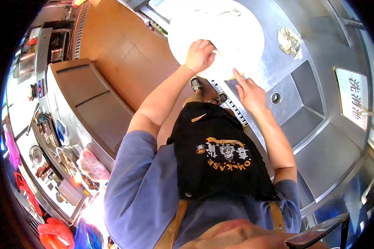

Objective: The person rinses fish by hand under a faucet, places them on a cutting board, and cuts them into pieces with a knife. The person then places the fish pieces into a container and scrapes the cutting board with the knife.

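Observation:
A large round white board (187, 25) lies on the steel counter, washed out by glare. My left hand (199, 56) rests over its near left edge, palm down, with the fingers curled in. A small pale bit shows at its fingertips, too bright to identify. To the right, my right hand (252, 94) is at the board's near edge, index finger stretched out and thumb apart. Pale, thin material (220, 72) seems to lie between my hands, but glare hides its outline. Faint pale scraps (230, 13) show at the board's far side.
A crumpled, stained cloth (290, 42) lies right of the board. Nearer is a steel sink (303, 83) with a drain (276, 98). A sign with Chinese characters (352, 97) hangs on the right wall. Leftward stand a steel cabinet (91, 99) and a cluttered counter with plastic bags (56, 232).

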